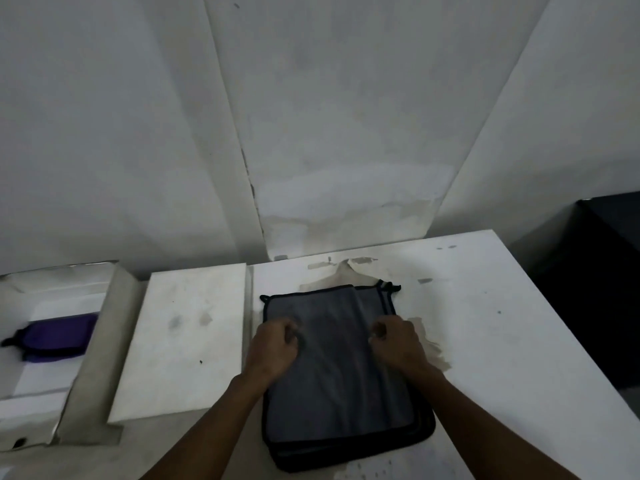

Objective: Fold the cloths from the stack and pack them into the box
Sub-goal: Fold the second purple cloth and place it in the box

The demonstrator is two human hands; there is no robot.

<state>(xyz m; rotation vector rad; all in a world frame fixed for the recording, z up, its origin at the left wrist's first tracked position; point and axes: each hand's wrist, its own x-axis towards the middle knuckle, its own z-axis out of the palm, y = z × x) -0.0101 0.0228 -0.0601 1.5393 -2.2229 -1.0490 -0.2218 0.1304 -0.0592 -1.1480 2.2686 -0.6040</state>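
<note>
2 hands (273, 344) (398, 341) pinch top grey cloth (332, 368); 1 purple in box (41, 299).

I see bare white table (502, 341) right of the stack of grey cloths (339, 375), open for a hand to pass. To its left a flat white board (183, 337) lies clear on top. Beyond it the upright flap (93, 355) of the open box (52, 289) bars a low path; a purple cloth (59, 337) fills part of the box floor.
</note>
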